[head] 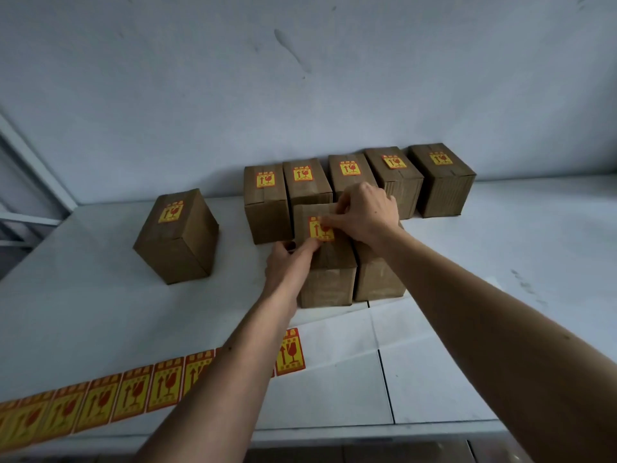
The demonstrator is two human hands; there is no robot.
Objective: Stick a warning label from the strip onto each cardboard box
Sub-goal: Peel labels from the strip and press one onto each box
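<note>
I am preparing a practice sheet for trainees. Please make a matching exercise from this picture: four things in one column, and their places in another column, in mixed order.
Things:
1. label strip
2. lone box
3. front box
4. right hand

Places:
A. apart, at the left of the table
B. flat on the table's near edge
C. on top of the front box, pressing a label
D. under both hands, the left hand at its near left corner

Pairs: 1-B, 2-A, 3-D, 4-C
</note>
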